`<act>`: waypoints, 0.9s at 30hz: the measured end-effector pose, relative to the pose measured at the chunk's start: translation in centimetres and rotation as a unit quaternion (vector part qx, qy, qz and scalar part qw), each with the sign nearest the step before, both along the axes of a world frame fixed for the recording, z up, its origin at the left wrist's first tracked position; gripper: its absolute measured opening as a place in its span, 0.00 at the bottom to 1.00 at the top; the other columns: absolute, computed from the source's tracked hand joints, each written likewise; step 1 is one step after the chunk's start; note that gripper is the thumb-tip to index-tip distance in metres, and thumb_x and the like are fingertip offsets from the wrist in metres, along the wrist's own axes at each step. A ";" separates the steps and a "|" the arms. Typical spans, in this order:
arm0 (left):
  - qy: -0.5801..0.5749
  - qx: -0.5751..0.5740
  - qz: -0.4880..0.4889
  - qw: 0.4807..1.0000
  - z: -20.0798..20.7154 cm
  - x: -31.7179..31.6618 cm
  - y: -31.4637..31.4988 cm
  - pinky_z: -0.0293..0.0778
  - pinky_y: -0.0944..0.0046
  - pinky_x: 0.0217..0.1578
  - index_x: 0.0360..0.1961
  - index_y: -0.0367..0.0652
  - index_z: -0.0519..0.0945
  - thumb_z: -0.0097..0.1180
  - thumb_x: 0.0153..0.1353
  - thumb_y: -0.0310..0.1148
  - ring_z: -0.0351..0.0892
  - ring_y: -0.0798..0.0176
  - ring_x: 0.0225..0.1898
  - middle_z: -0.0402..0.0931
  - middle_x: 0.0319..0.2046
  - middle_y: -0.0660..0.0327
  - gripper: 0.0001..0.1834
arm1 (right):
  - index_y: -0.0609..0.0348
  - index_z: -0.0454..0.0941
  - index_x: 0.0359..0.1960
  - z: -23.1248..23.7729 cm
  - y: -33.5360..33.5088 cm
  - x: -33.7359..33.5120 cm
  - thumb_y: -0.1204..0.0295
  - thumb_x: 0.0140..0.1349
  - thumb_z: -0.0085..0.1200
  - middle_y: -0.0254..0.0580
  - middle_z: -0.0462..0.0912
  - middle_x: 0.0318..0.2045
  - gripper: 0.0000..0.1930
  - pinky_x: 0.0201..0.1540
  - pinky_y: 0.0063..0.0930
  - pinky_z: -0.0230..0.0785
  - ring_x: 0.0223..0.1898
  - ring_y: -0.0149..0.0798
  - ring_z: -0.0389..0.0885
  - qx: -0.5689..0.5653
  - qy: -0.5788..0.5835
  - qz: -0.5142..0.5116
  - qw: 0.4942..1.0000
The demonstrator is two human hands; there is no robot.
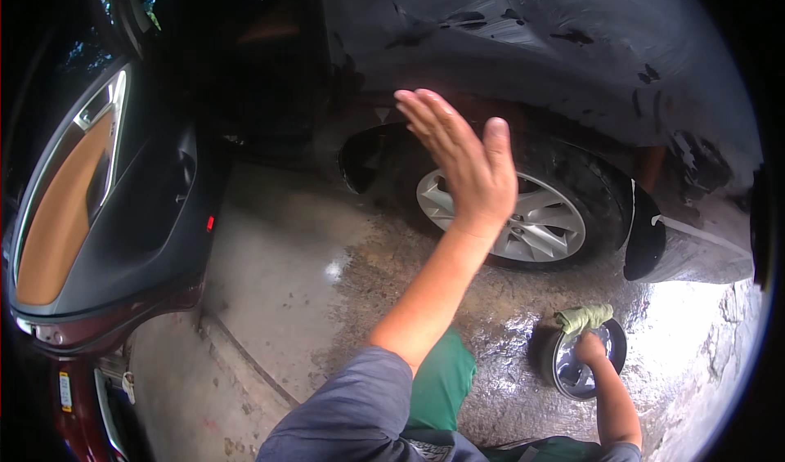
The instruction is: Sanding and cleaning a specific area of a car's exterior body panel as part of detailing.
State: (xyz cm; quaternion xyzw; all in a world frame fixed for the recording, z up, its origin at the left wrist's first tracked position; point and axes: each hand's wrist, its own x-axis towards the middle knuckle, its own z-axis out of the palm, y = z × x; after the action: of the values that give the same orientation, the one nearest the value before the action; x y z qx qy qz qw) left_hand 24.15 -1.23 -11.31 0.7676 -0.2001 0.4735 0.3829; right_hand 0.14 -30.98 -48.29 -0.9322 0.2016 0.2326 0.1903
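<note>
My left hand (pixel 470 163) is raised in front of the dark car body (pixel 523 69). Its fingers are stretched out flat, and it holds nothing. Behind it, from my viewpoint, is the car's wheel (pixel 544 221) with silver spokes. My right hand (pixel 590 349) reaches down into a round dark bucket (pixel 619 349) on the wet floor, at the lower right. Right beside that hand, a green cloth (pixel 585 318) is draped over the bucket's far rim. The right hand's fingers are too hidden to show whether they grip anything.
At the left a car door (pixel 123 208) with a tan panel (pixel 69 217) stands open. A dark red car (pixel 78 413) is at the lower left. The concrete floor (pixel 270 233) looks wet around the wheel and bucket. Whitish smears mark the dark car body.
</note>
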 end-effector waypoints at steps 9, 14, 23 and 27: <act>0.022 0.103 -0.122 0.987 -1.2 -5.9 -6.6 0.22 0.37 0.73 0.76 0.28 0.33 0.36 0.75 0.56 0.18 0.33 0.77 0.21 0.75 0.31 0.47 | 0.63 0.81 0.47 0.4 -0.4 1.0 0.67 0.59 0.53 0.62 0.83 0.49 0.18 0.57 0.48 0.74 0.51 0.58 0.83 0.014 -0.006 0.010 1.000; 0.036 0.223 -0.328 0.917 -8.3 -12.2 -12.4 0.34 0.37 0.75 0.74 0.31 0.53 0.53 0.67 0.40 0.32 0.33 0.78 0.38 0.76 0.35 0.41 | 0.66 0.81 0.49 -3.6 -1.5 -0.1 0.68 0.59 0.54 0.61 0.84 0.49 0.19 0.56 0.44 0.76 0.52 0.55 0.84 -0.049 0.012 0.043 0.998; 0.291 0.623 -0.433 0.582 -30.6 -20.7 -14.5 0.81 0.52 0.44 0.33 0.41 0.88 0.57 0.51 0.31 0.87 0.49 0.44 0.86 0.38 0.49 0.11 | 0.57 0.87 0.42 -5.0 -1.9 0.1 0.64 0.54 0.62 0.58 0.85 0.48 0.16 0.57 0.45 0.76 0.52 0.57 0.83 0.014 0.039 0.135 0.990; 0.359 0.664 -0.377 0.537 -31.1 -21.2 -16.4 0.80 0.54 0.48 0.40 0.43 0.89 0.58 0.54 0.32 0.86 0.52 0.49 0.86 0.45 0.49 0.14 | 0.59 0.85 0.45 -3.6 -2.0 -0.9 0.63 0.55 0.62 0.61 0.84 0.48 0.18 0.55 0.45 0.77 0.50 0.53 0.85 -0.036 0.039 0.084 0.995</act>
State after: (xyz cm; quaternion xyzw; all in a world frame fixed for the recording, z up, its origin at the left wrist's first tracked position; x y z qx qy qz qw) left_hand 2.94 -17.66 -42.42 0.7608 -0.5738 -0.2983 -0.0543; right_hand -0.78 -33.00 -51.85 -0.9424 0.1381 0.2762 0.1287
